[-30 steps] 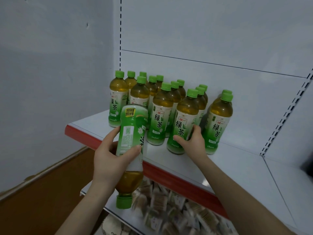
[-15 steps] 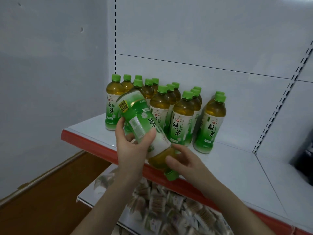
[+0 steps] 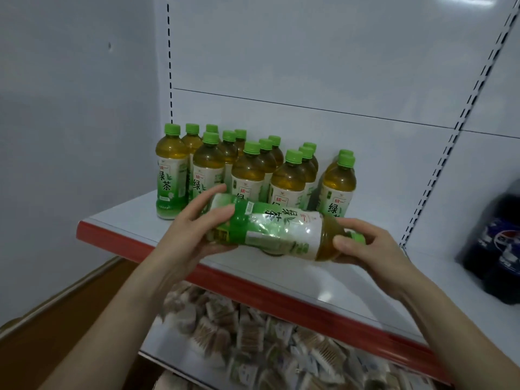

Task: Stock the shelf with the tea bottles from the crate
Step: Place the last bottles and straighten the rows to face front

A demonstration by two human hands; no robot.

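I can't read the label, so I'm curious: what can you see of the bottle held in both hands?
The held tea bottle is clear plastic with amber tea, a green-and-white label and a green cap. It lies nearly level over the shelf, cap to the right. The left hand grips its base end; the right hand holds its neck.

Two dark cola bottles (image 3: 498, 249) with blue labels stand at the right edge of view, blurred and partly cut off. Below, a lower tier (image 3: 153, 351) holds a loose heap of small pale snack packets (image 3: 253, 333) – their print is too smeared to read. A white back panel (image 3: 309, 52) rises behind, crossed by a thin seam and framed by two slotted uprights (image 3: 169, 66) – the right one slants in this wide-angle view. A grey wall (image 3: 70, 136) with a small dark mark (image 3: 109, 46) fills the left, above a brown wooden surface (image 3: 56, 319).
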